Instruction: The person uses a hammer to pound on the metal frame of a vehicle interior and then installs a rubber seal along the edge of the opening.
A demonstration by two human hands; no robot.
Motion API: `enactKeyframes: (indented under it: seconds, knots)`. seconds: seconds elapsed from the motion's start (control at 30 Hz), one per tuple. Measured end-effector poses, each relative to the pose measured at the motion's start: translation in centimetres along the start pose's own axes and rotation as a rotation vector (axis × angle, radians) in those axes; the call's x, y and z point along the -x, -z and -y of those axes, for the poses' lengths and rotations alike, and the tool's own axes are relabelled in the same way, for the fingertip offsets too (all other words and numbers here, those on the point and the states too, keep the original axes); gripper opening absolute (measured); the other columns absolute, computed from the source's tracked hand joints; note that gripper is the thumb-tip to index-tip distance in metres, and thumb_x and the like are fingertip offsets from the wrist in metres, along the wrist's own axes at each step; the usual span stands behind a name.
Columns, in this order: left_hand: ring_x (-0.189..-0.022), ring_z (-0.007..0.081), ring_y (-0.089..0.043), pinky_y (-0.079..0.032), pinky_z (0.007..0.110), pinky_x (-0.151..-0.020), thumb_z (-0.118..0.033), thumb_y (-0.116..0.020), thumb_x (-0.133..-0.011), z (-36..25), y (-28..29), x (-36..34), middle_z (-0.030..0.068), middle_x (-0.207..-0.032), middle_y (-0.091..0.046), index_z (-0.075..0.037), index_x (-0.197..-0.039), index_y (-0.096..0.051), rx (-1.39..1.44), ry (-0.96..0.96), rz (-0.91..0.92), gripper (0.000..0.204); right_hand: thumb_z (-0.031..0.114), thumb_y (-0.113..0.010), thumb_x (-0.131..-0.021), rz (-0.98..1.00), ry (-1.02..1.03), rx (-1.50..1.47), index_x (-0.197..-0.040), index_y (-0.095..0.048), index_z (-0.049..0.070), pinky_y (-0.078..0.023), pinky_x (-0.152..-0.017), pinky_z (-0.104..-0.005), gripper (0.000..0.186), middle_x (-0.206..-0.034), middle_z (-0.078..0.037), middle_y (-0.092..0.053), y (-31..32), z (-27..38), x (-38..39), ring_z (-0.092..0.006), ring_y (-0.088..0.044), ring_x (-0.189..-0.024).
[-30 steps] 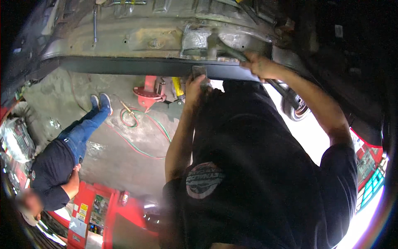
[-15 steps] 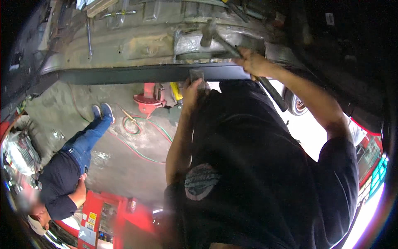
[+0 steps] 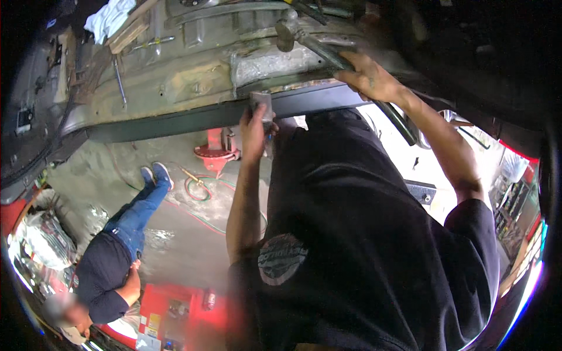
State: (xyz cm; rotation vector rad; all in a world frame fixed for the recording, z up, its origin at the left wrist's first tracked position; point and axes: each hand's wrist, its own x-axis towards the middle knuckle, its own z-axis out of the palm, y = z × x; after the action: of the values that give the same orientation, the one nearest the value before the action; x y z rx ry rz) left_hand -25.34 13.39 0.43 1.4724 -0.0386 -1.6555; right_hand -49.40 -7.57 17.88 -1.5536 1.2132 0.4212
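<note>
My right hand (image 3: 374,79) grips a long-handled hammer (image 3: 398,126), its steel head raised to the upper middle, over the bare sheet-metal floor (image 3: 205,76) of a vehicle. My left hand (image 3: 253,131) holds a grey rectangular metal block (image 3: 262,100) upright at the dark sill strip (image 3: 175,120), just below a shiny patch (image 3: 257,67) in that metal. The left hand's lower fingers are partly hidden behind the block and wrist.
Another person (image 3: 111,257) stands at the lower left. A red jack stand (image 3: 216,149), coiled hoses (image 3: 199,184) and a red tool cabinet (image 3: 158,304) are below the sill. A white cloth (image 3: 105,20), wood piece (image 3: 127,35) and wrenches (image 3: 120,82) lie at upper left.
The hammer and my right hand have risen slightly and shifted left. My left hand and the block have moved left with the view, which has tilted, revealing more of the cloth.
</note>
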Motion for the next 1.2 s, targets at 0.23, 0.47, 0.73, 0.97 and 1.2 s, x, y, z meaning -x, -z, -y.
enactKeyframes:
  seconds: [0.23, 0.47, 0.73, 0.97, 1.2]
  knots:
    - [-0.092, 0.0396, -0.068, -0.053, 0.043, -0.080, -0.044, -0.060, -0.095, -7.8, -3.5, -3.1, 0.0231, -0.099, -0.071, 0.001, -0.118, -0.063, -1.014, -0.653, -0.139, 0.050, 0.026, -0.064, -0.092, -0.200, 0.005, 0.221, -0.143, -0.042, -0.001, -0.054, -0.090, -0.0470, 0.061, -0.108, -0.030, -0.067, -1.9, -8.1, 2.7, -0.0384, -0.068, -0.102]
    - [-0.112, 0.0387, -0.063, -0.049, 0.047, -0.096, -0.035, -0.067, -0.089, -7.8, -5.1, -5.3, 0.0228, -0.119, -0.067, -0.011, -0.128, -0.065, -1.761, -0.618, 0.044, 0.045, 0.028, -0.065, -0.095, -0.210, 0.103, 0.359, -0.111, -0.061, 0.001, -0.054, -0.057, -0.0387, 0.031, -0.071, -0.015, -0.069, -6.4, -13.5, 7.3, -0.0262, -0.068, -0.059]
    - [-0.112, 0.0367, -0.065, -0.050, 0.046, -0.095, -0.040, -0.068, -0.088, -8.2, -4.3, -7.3, 0.0213, -0.117, -0.069, -0.010, -0.123, -0.069, -1.615, -0.331, 0.136, 0.045, 0.032, -0.069, -0.090, -0.406, 0.573, 0.856, -0.100, -0.064, 0.006, -0.052, -0.054, -0.0410, 0.029, -0.069, -0.009, -0.065, -6.6, -16.5, 5.2, -0.0256, -0.065, -0.059]
    - [-0.113, 0.0371, -0.064, -0.049, 0.046, -0.096, -0.038, -0.068, -0.089, -8.3, -4.8, -7.2, 0.0209, -0.118, -0.068, -0.012, -0.125, -0.068, -1.670, -0.324, 0.120, 0.045, 0.029, -0.065, -0.093, -0.370, 0.323, 0.863, -0.107, -0.063, 0.008, -0.052, -0.054, -0.0400, 0.026, -0.068, -0.008, -0.064, -5.6, -19.2, 3.6, -0.0236, -0.065, -0.060]
    - [-0.113, 0.0377, -0.064, -0.049, 0.044, -0.096, -0.037, -0.068, -0.089, -7.7, -3.9, -8.2, 0.0210, -0.119, -0.068, -0.010, -0.125, -0.068, -1.602, -0.307, 0.125, 0.045, 0.027, -0.065, -0.090, -0.531, 0.358, 0.835, -0.110, -0.065, 0.015, -0.054, -0.056, -0.0396, 0.024, -0.067, -0.008, -0.065, -6.9, -22.0, 3.1, -0.0243, -0.067, -0.060]
